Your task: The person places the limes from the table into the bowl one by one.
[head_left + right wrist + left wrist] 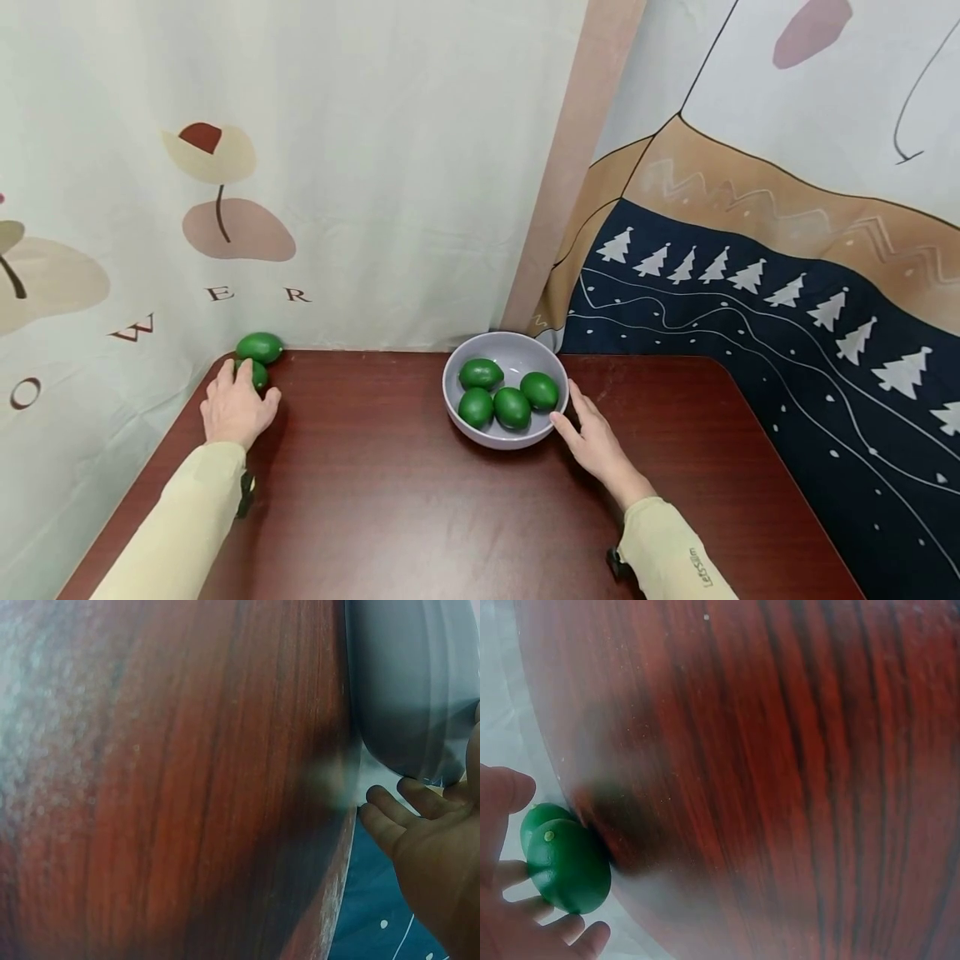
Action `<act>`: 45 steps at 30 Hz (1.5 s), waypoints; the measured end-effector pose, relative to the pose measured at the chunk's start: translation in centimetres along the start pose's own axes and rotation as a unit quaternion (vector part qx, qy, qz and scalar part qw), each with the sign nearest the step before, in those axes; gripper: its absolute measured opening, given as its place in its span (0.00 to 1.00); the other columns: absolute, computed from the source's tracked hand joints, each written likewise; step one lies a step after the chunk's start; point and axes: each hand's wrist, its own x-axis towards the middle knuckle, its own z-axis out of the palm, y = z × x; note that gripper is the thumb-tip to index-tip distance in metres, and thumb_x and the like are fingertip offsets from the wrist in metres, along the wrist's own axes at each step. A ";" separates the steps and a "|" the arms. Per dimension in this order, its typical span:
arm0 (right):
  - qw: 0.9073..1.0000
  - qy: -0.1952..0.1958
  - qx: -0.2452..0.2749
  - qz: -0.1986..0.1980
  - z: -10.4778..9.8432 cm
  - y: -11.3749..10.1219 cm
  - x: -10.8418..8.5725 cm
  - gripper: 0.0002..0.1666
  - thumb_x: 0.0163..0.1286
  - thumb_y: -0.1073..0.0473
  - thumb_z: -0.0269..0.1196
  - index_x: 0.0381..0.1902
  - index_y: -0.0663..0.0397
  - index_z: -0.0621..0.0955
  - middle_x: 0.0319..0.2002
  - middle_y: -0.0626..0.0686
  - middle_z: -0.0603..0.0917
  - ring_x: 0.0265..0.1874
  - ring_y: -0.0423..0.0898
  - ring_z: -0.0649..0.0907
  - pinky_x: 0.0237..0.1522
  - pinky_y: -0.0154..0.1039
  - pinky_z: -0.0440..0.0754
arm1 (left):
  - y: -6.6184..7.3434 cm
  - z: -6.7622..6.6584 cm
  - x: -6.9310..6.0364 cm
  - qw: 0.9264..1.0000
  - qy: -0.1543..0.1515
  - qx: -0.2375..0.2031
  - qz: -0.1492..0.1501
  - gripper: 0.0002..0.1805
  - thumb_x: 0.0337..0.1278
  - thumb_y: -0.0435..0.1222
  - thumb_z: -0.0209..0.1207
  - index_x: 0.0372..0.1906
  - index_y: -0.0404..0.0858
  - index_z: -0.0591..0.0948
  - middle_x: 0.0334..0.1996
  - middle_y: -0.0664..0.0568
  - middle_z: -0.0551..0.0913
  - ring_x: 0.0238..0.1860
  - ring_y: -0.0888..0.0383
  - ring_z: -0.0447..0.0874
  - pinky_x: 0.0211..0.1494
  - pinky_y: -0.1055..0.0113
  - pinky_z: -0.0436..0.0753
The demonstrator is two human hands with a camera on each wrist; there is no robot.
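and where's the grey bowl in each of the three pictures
Head: the grey bowl is slightly right of centre, below mid-height, beside the right hand.
Left wrist: not in it.
Right wrist: top right, its outer wall showing.
Shared landmark: the reddish-brown table, in all three.

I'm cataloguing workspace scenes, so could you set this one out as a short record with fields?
Surface: reddish-brown table
Container: grey bowl, near the table's far edge
In bowl: four green fruits
Outside bowl: nearer loose fruit and farther loose fruit, at the far left corner
Left hand: fingers at the nearer loose fruit, thumb apart from it
Right hand: at the bowl's right side, thumb at the rim
Backdrop: printed cloths
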 end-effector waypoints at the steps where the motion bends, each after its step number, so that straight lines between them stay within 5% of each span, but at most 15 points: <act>1: 1.000 0.001 0.000 -0.001 0.0 0.0 0.0 0.42 0.79 0.53 0.60 0.81 0.64 0.57 0.72 0.70 0.69 0.72 0.66 0.70 0.71 0.65 0.66 | 0.0 0.0 0.0 1.000 0.001 0.001 0.001 0.38 0.69 0.41 0.55 0.75 0.23 0.58 0.74 0.20 0.50 0.68 0.19 0.53 0.62 0.23 0.58; 22: 1.000 0.000 -0.001 0.000 0.1 -0.1 0.0 0.42 0.79 0.53 0.60 0.81 0.63 0.57 0.71 0.70 0.70 0.71 0.66 0.70 0.71 0.65 0.67 | -0.3 0.1 -0.5 0.998 0.056 -0.013 0.036 0.27 0.63 0.33 0.57 0.62 0.23 0.67 0.65 0.22 0.60 0.59 0.21 0.61 0.57 0.27 0.64; 45: 1.000 -0.001 0.002 -0.001 0.1 0.1 -0.1 0.43 0.80 0.51 0.59 0.82 0.61 0.56 0.72 0.70 0.69 0.72 0.66 0.70 0.72 0.64 0.66 | -0.3 0.1 -0.9 0.998 0.054 -0.033 0.020 0.31 0.50 0.29 0.70 0.56 0.26 0.67 0.57 0.26 0.63 0.51 0.26 0.65 0.47 0.29 0.70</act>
